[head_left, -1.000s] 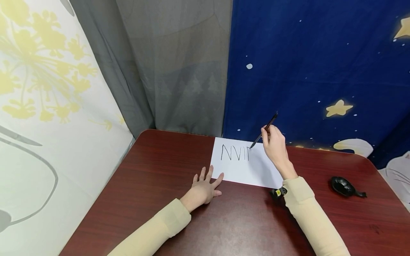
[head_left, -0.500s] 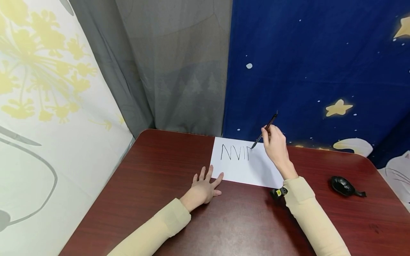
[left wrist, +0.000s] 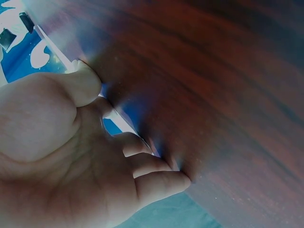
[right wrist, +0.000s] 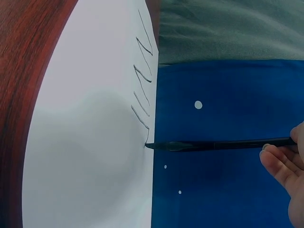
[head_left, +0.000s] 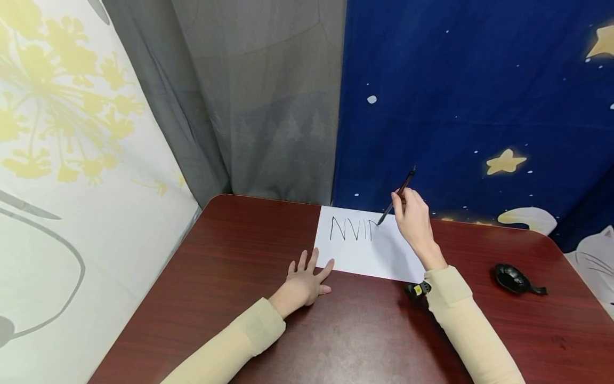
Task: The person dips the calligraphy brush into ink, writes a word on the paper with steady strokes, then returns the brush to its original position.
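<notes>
A dark calligraphy brush (head_left: 396, 195) is pinched in my right hand (head_left: 413, 221), its shaft tilted up and to the right. In the right wrist view the brush (right wrist: 190, 146) meets the white paper (right wrist: 85, 61) with its tip at the end of a thin black stroke. Letters reading N, V, I and part of another stand along the upper part of the sheet (head_left: 355, 258). My left hand (head_left: 304, 282) lies palm down with spread fingers, fingertips at the paper's lower left corner. From the left wrist, that hand (left wrist: 95, 156) shows its fingertips against the table.
A small black dish with a short handle (head_left: 513, 279) sits on the reddish-brown table (head_left: 249, 240) to the right. A black device with a yellow label (head_left: 418, 289) is at my right wrist. Grey (head_left: 278, 106) and blue star-patterned (head_left: 431, 106) curtains hang behind the table.
The brush tip has moved slightly right and down, lengthening the curved stroke after the I. My left hand stays in place on the paper's corner.
</notes>
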`<state>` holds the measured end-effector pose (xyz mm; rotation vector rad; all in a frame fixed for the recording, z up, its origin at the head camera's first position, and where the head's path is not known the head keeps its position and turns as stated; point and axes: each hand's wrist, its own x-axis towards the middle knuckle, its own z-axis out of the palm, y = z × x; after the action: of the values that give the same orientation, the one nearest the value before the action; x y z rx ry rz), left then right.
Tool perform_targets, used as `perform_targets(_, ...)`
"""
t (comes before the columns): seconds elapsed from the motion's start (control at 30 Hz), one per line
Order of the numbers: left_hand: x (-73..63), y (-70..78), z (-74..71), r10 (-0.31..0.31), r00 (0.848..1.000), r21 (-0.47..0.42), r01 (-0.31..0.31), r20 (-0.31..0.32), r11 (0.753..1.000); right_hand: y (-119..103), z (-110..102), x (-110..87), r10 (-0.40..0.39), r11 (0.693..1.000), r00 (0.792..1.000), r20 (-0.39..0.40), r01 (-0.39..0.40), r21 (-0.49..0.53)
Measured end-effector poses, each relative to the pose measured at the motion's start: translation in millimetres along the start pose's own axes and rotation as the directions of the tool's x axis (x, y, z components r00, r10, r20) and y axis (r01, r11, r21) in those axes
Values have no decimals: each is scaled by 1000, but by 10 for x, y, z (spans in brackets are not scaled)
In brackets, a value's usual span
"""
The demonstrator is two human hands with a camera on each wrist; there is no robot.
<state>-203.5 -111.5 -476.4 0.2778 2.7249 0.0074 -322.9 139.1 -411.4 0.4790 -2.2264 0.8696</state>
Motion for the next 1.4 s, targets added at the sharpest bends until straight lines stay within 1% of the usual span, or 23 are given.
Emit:
perform_targets(0.23,-7,3,-5,2,1000,15,-2,3,1000,-9,-11,1,9,1000,1000,3,-9,-10)
perform_targets(0.7,-28,12,-49,-5,1000,6,5,13,1000,-23,-30,-1,-3,1000,1000,-5,3,-29)
perform_targets(0.9,-36,11,-43,-5,1000,7,4,16,1000,-26,-32,-21,8,999,1000,3,-8,-39)
perform_targets(1.17,-32,4,-33,-1,1000,5,1,21,1000,-38,-34,-35,-2,999,1000,4,2,-48)
perform_targets(1.27,-57,14,-55,0,1000,4,0,17,1000,-47,-41,-35,-12,999,1000,-3,12,-48)
perform_targets(1.4,-131,48,-129,-7,1000,9,7,21,1000,-57,-47,-44,-20,999,1000,-8,20,-44)
